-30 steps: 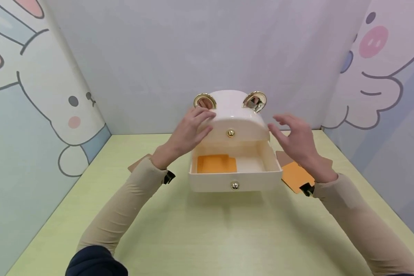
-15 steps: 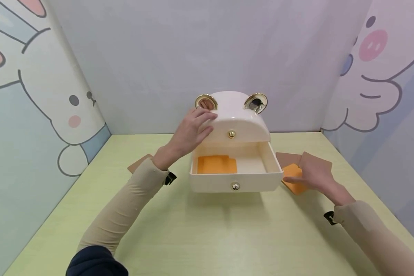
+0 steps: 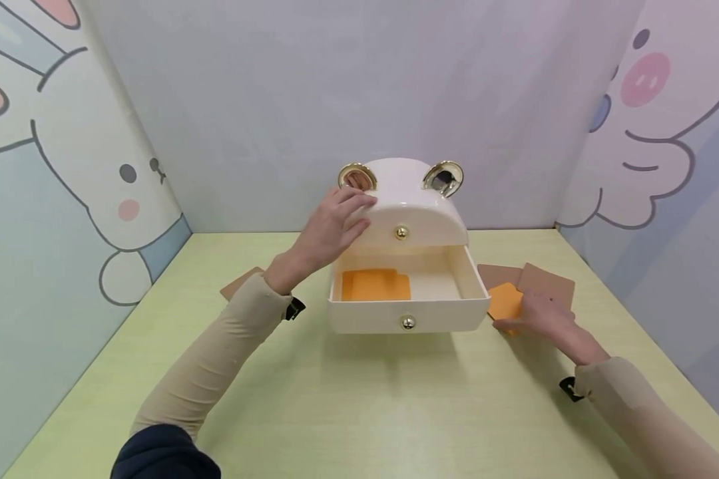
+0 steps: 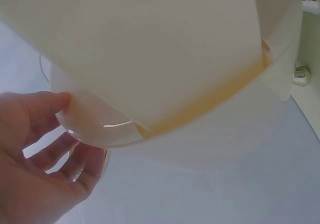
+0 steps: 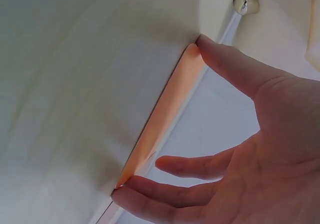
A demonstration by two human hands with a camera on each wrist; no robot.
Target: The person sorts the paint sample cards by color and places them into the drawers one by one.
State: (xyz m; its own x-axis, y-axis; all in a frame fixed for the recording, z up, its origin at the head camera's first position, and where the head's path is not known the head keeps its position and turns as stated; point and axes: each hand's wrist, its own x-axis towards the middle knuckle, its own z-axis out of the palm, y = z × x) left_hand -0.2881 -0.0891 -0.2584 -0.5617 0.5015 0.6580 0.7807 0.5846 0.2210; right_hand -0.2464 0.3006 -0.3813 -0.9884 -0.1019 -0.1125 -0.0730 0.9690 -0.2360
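Note:
A white drawer box [image 3: 402,179] with gold ears stands on the table, its lower drawer [image 3: 359,317] pulled out. Inside lie orange cards [image 3: 374,286]. My left hand [image 3: 326,229] holds the box at its upper left. In the left wrist view the thumb of that left hand [image 4: 45,159] touches the rounded edge and the fingers curl beneath it. To the right of the drawer, my right hand [image 3: 542,316] grips a flat orange card [image 3: 505,301]. In the right wrist view, the thumb of the right hand [image 5: 260,149] and the fingertips sit at opposite ends of the orange card [image 5: 165,112].
Brown cards [image 3: 550,283] lie behind and beside the right hand. Another brown card [image 3: 239,285] is partly hidden by the left forearm. Gold knobs [image 3: 408,322] stick out from the drawer fronts. Printed walls [image 3: 359,100] enclose the table [image 3: 383,412] at the back and sides.
My right hand has moved from beside the box's top down and right to the orange card, and its fingers have closed in on it. The left hand stays in place on the box.

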